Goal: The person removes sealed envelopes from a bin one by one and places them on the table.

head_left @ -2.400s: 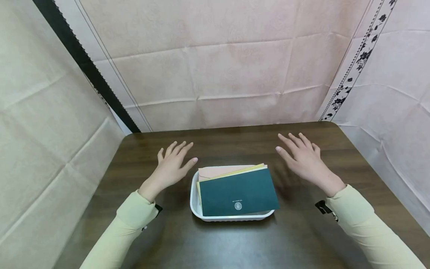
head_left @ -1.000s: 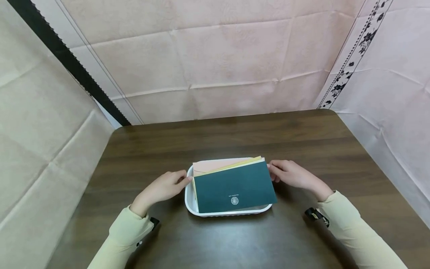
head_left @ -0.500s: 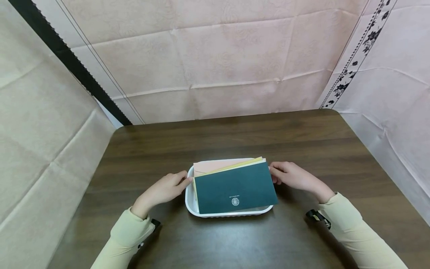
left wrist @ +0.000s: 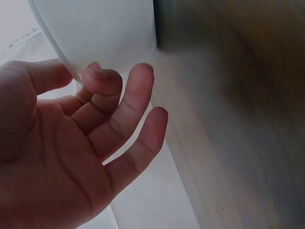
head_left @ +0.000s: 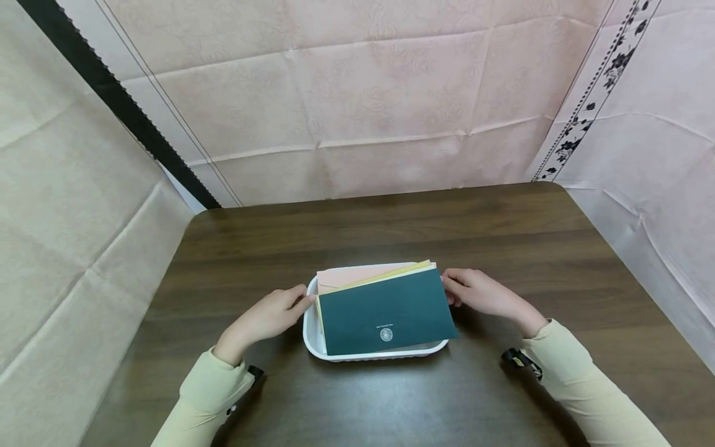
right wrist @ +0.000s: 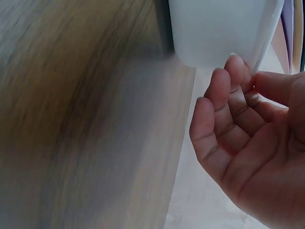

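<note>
A white plastic tray (head_left: 310, 338) stands on the brown table, holding a loose stack of envelopes. On top lies a dark green envelope (head_left: 385, 310) with a small round emblem; the edges of a yellow envelope (head_left: 413, 267) and a pink envelope (head_left: 341, 277) show behind it. My left hand (head_left: 270, 315) pinches the tray's left rim between thumb and curled fingers, as the left wrist view shows against the tray's white wall (left wrist: 102, 28). At the opposite end, my right hand (head_left: 483, 293) pinches the right rim, thumb above and fingers beneath.
The wood-grain table (head_left: 357, 230) has rounded far corners. Pale cloth (head_left: 380, 105) hangs behind it and along both sides. A black band (head_left: 112, 93) runs down the cloth at the left, and a floral strip (head_left: 592, 93) at the right.
Both hands came down from above the table, fingers spread, to the tray's two ends and took hold of its rim. In the last half second tray and hands shifted slightly left in view.
</note>
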A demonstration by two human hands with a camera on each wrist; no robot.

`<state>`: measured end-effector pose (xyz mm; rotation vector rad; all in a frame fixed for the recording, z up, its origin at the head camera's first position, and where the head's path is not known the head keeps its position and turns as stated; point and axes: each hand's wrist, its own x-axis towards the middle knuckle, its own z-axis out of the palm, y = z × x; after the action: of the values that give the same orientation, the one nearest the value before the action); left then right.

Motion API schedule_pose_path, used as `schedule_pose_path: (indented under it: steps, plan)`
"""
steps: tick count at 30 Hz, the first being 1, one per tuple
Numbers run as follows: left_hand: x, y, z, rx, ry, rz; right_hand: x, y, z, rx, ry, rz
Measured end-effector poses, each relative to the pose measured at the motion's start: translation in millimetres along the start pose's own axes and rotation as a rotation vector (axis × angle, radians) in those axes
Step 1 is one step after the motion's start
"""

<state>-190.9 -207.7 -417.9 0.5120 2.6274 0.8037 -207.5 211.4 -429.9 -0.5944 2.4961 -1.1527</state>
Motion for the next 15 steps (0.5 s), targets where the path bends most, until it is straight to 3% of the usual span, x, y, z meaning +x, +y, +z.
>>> schedule_pose_path:
  steps: [15]
  plan:
    - [-14.5,-23.0,-9.2,-0.022,0.036,-0.055,22.9,-17.6,19.2,0.008,-0.009,-0.038]
